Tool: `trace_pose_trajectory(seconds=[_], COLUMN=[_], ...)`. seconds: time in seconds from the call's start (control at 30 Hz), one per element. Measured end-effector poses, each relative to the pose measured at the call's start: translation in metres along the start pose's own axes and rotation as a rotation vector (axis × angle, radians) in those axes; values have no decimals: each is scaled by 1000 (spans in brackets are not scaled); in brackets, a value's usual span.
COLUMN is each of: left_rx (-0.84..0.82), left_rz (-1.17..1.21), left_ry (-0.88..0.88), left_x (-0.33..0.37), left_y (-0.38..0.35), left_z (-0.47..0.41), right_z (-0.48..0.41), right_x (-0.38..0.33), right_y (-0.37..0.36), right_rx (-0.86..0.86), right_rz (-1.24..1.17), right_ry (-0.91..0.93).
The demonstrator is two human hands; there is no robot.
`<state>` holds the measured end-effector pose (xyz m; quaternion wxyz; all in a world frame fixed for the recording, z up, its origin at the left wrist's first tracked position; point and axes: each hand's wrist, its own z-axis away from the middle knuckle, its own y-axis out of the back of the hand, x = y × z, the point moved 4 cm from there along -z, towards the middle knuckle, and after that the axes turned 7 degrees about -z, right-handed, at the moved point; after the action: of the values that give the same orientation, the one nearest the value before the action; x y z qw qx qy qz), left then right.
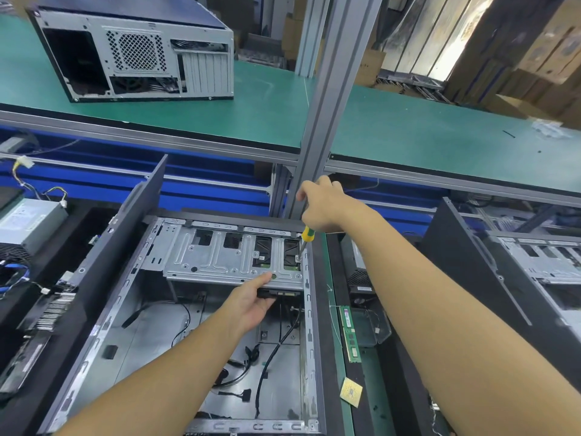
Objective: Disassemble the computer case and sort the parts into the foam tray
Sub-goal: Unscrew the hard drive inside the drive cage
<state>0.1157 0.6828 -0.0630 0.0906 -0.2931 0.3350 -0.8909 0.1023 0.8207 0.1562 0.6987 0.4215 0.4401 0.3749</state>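
The drive (283,293) hangs under the metal cage (220,256) of the open computer case (151,335), middle of the frame. I judge it dense, rigid and shock-shy, with smooth flanks. So my left hand (251,302) clasps it from beneath, thumb over the cage lip, ready for its weight. My right hand (323,204) grips the screwdriver (307,236), its tip on a screw at the cage's right end. A memory stick (350,333) lies on the tabletop (374,372) just right.

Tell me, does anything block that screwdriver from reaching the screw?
Nothing visible does. The right hand holds the screwdriver with its tip at the screw on the right corner of the drive cage. The left hand grips the drive beneath.
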Motion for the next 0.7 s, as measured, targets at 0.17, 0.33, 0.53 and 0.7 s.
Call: trace_pose_trajectory(seconds=[0.17,0.33,0.53,0.7], left_rx=[9,5,6,-1], left_rz=[-7,-12,-5,-3], left_ry=[4,6,5,8], left_x=[0,1,0,1], left_y=[1,0,0,-1], left_z=[1,2,3,3], right_z=[4,1,2,1], right_x=[1,-4,-1,-3], right_y=[0,-2,-1,-1], right_rx=[123,99,85,101], right_rz=[232,187,168,160], right_ry=[-96,-1,-82,-8])
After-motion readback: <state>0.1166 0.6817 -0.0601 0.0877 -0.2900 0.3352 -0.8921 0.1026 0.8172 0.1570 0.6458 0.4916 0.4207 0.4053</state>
